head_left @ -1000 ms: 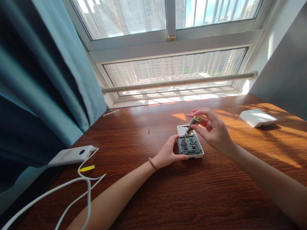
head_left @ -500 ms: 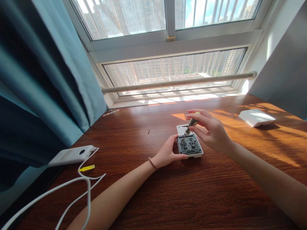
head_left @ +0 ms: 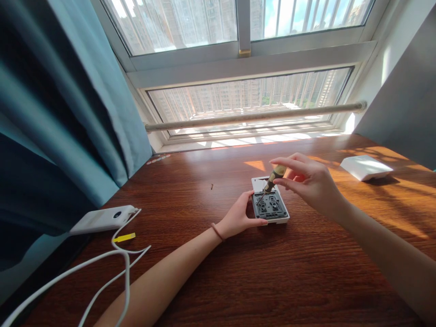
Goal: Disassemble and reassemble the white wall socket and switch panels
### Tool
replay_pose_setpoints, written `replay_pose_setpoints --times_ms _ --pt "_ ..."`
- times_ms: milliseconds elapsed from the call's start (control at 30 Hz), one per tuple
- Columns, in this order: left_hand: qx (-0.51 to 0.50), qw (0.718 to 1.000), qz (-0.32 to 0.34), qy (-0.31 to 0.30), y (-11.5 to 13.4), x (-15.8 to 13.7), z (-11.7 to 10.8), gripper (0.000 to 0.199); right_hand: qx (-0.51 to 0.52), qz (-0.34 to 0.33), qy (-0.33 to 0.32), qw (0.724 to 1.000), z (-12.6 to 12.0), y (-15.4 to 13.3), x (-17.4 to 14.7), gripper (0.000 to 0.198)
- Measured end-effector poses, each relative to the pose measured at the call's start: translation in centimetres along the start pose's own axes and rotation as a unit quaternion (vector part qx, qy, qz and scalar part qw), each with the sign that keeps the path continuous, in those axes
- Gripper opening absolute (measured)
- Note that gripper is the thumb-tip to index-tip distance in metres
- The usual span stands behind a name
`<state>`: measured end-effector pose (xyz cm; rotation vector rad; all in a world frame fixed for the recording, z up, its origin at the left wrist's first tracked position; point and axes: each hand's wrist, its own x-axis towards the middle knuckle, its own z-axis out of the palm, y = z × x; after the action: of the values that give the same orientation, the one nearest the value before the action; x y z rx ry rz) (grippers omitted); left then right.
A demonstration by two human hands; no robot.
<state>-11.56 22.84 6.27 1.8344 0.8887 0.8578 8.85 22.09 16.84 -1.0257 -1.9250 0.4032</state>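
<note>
A wall switch [head_left: 275, 212], with a dark inner face and a white rim, lies on the wooden table. My left hand [head_left: 241, 214] grips its left side between thumb and fingers. Tilted over the switch is a screwdriver [head_left: 271, 180] with a dark and yellowish handle, its tip down at the left part of the dark face. Thumb and fingers of my right hand [head_left: 303, 178] pinch the upper end of that handle. Further left, a small screw [head_left: 211, 186] lies by itself on the wood.
A white box-shaped piece [head_left: 366, 167] sits at the right on the table [head_left: 272, 281]. To the left are a white device [head_left: 104, 219], a white cable [head_left: 126, 272] and a yellow tag [head_left: 124, 237]. A blue curtain [head_left: 98, 91] hangs beside the window.
My right hand has shifted slightly right, its fingers now opened further along the handle so more of the screwdriver shows. The left hand and the switch stay in place.
</note>
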Motion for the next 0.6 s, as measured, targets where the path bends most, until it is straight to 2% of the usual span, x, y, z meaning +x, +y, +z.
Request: replay_pose_setpoints --times_ms 100,167,367,433,500,600 --pt "-0.003 1.0 -0.002 -0.001 0.2 0.0 0.0 0.08 0.018 0.028 -0.028 0.999 -0.2 -0.4 -0.1 0.035" --pt "-0.008 1.0 -0.003 -0.002 0.3 0.0 0.0 0.079 0.028 0.034 -0.02 0.999 0.1 -0.6 -0.3 0.033" --pt "-0.025 1.0 -0.003 -0.003 0.2 0.0 0.0 0.079 -0.038 -0.006 0.117 0.992 0.2 -0.1 -0.2 0.019" --pt "-0.034 0.999 -0.007 -0.01 0.2 0.0 0.0 0.079 -0.017 0.002 0.108 0.994 -0.1 0.1 0.0 0.023" --pt "-0.03 0.999 -0.01 -0.01 0.3 0.0 0.0 0.079 0.036 0.016 0.072 0.997 -0.3 0.3 0.1 0.027" --pt "-0.02 1.0 -0.009 -0.007 0.4 0.0 0.0 0.079 0.098 0.022 0.047 0.994 0.1 0.4 0.1 0.025"
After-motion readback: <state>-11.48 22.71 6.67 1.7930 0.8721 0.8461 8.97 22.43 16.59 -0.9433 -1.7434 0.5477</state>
